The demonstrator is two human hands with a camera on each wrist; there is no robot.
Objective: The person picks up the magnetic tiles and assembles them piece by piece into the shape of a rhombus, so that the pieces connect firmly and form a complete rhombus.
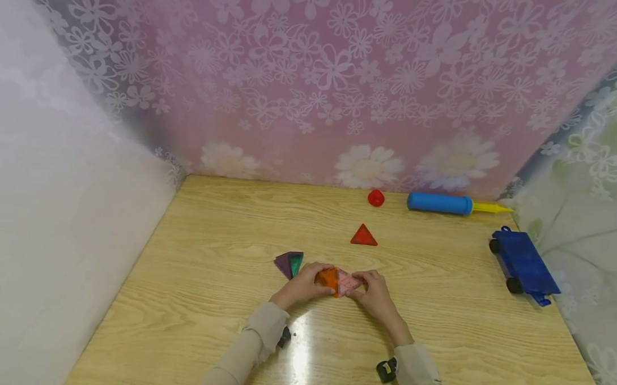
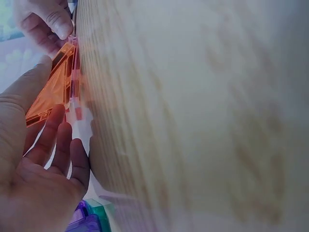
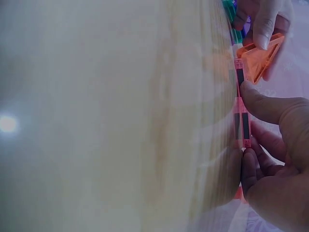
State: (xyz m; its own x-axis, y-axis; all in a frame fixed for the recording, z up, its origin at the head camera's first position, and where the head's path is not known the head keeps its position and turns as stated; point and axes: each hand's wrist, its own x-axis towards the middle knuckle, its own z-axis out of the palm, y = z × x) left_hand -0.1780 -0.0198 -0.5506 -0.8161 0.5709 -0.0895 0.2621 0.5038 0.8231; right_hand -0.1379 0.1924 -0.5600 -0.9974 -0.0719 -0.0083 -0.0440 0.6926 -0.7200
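Observation:
My left hand [image 1: 305, 284] pinches an orange translucent triangular magnetic tile [image 2: 54, 89] between thumb and fingers. In the left wrist view the orange tile stands tilted up from the tabletop. My right hand [image 1: 375, 297] holds a pink translucent triangular magnetic tile [image 1: 347, 283] by its right corner. Low over the wood, the pink pieces [image 3: 246, 130] show edge-on in the right wrist view, with dark magnet strips along their sides. The orange and pink tiles meet edge to edge in the head view. Just beyond the left hand lie purple and green tiles [image 1: 288, 264], partly overlapped.
A red triangular tile [image 1: 364, 236] lies flat behind the hands, and a small red dome-shaped piece [image 1: 376, 198] sits near the back edge. Along the back right rests a blue pump [image 1: 439, 203] with a yellow nozzle. A blue toy trailer [image 1: 525, 265] stands at the table's right edge.

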